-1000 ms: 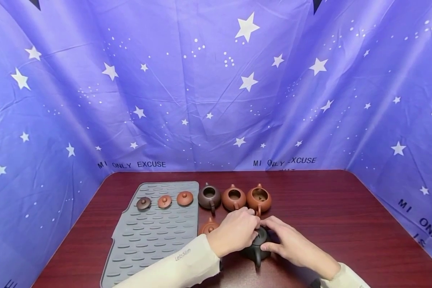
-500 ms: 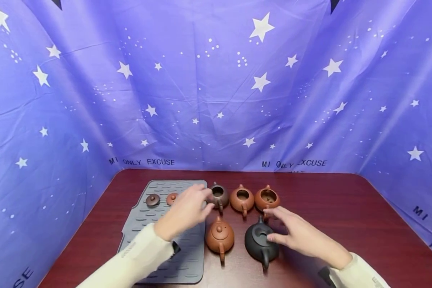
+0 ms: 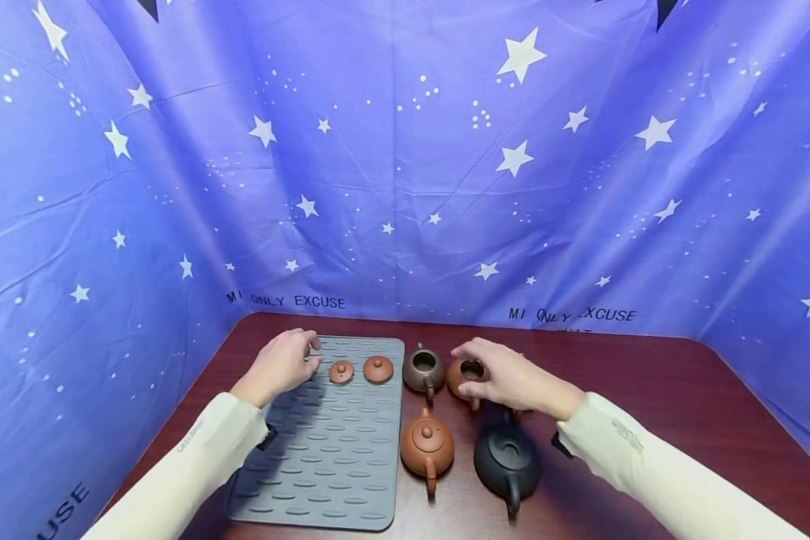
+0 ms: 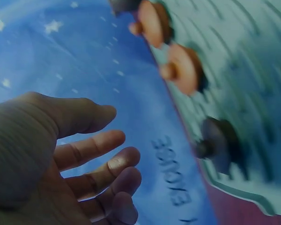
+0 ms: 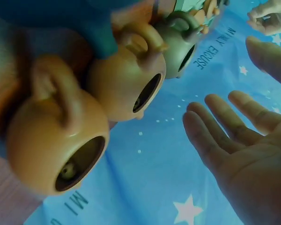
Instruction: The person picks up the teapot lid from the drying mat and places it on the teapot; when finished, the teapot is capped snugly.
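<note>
My left hand (image 3: 280,366) hovers over the far left of the grey mat, fingers loosely bent and holding nothing. Nearest to it is a dark brown teapot lid (image 4: 218,145), which the hand hides in the head view. Two orange-brown lids (image 3: 341,372) (image 3: 378,369) lie to its right on the mat. My right hand (image 3: 506,379), fingers relaxed with nothing in them, is above two lidless orange-brown teapots (image 5: 126,82) (image 5: 61,145) and partly covers them in the head view. Beside these, a dark brown teapot (image 3: 424,369) also stands without a lid.
Closer to me stand an orange-brown teapot (image 3: 427,448) and a black teapot (image 3: 508,459), both with lids on. The ridged grey mat (image 3: 324,457) covers the left part of the dark red table (image 3: 621,420). A starry purple cloth (image 3: 391,165) hangs behind and at the sides.
My left hand has left the black teapot and moved left across the mat to the dark brown lid. The right hand has also come off the black teapot, shifting forward. The head view has turned left.
</note>
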The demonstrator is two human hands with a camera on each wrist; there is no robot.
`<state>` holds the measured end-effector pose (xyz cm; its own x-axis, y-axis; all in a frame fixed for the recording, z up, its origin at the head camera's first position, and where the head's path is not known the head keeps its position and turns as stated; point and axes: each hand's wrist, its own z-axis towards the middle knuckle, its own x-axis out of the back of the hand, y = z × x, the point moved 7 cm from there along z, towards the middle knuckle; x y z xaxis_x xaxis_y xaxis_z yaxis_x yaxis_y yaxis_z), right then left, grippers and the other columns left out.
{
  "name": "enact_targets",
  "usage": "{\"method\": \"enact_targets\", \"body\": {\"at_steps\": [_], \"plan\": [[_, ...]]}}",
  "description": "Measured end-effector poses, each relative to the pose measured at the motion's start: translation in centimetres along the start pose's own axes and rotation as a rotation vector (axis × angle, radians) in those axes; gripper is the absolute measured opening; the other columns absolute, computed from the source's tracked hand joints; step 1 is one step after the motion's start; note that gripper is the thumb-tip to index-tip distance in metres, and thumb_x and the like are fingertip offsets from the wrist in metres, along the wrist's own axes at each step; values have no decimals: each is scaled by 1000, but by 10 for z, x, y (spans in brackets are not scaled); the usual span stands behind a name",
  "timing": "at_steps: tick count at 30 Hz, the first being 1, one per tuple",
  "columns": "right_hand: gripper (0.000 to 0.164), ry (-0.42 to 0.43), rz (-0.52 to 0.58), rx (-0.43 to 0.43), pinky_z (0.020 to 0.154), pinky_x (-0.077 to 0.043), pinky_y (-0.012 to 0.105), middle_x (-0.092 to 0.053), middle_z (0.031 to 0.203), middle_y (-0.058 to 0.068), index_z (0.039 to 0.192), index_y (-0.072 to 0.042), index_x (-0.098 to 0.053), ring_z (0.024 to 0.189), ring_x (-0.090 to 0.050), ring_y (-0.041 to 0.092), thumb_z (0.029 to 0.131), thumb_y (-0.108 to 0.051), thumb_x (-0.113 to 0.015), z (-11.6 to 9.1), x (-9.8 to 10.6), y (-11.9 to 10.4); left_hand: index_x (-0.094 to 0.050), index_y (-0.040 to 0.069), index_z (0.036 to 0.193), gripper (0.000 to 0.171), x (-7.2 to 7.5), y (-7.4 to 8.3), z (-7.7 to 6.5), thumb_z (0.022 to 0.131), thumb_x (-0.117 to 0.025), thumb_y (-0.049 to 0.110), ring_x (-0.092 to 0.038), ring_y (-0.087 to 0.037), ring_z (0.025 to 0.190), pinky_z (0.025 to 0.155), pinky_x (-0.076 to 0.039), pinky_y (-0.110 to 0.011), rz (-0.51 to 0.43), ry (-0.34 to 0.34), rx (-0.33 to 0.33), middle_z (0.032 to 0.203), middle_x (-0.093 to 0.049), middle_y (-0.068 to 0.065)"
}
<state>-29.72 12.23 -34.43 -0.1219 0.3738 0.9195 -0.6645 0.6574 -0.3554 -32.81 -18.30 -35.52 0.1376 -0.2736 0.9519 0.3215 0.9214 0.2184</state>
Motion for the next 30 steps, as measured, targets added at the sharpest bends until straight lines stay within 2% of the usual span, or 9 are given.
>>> {"method": "enact_targets", "body": {"at_steps": [4,8,15,19,25,30], "plan": [[49,-30,42,-32,92,-43,43,-56,122,12,127,-1,-53,111,-55,27,84,-18,-72,26,-9,7,-65,3,103,24,-13,-18,7,82,-69,13,-54,-22,76,69,-46,-42,-21,-43,49,85,-57,-7],[48,-68,11,-58,93,-42,42,-58,119,12,123,0,-56,111,-54,28,82,-18,-74,46,-22,12,-65,4,106,27,-25,-33,10,82,-70,14,-53,-21,75,69,-46,-41,-32,-65,76,85,-57,-6],[46,-146,-9,-122,94,-40,40,-59,118,12,122,-1,-58,111,-53,26,83,-19,-74,71,-38,20,-65,7,92,14,-34,-45,12,82,-71,15,-53,-19,69,66,-46,-40,-34,-116,109,78,-57,-3],[46,-177,-22,-138,92,-42,39,-60,117,12,122,0,-58,109,-54,25,82,-18,-74,79,-39,22,-63,10,84,8,-35,-48,14,82,-70,15,-52,-18,66,64,-45,-39,-40,-122,121,74,-57,-1],[45,-180,-8,-157,91,-43,38,-62,114,12,121,0,-59,106,-56,24,81,-14,-75,83,-38,22,-60,11,81,11,-38,-54,13,82,-70,14,-51,-19,66,63,-44,-39,-54,-95,147,73,-56,-1],[44,-181,18,-181,89,-44,37,-63,112,11,120,-1,-60,102,-57,23,80,-12,-76,80,-48,23,-58,9,79,11,-42,-52,8,83,-68,11,-52,-19,67,65,-45,-40,-13,-88,121,74,-55,-2]]}}
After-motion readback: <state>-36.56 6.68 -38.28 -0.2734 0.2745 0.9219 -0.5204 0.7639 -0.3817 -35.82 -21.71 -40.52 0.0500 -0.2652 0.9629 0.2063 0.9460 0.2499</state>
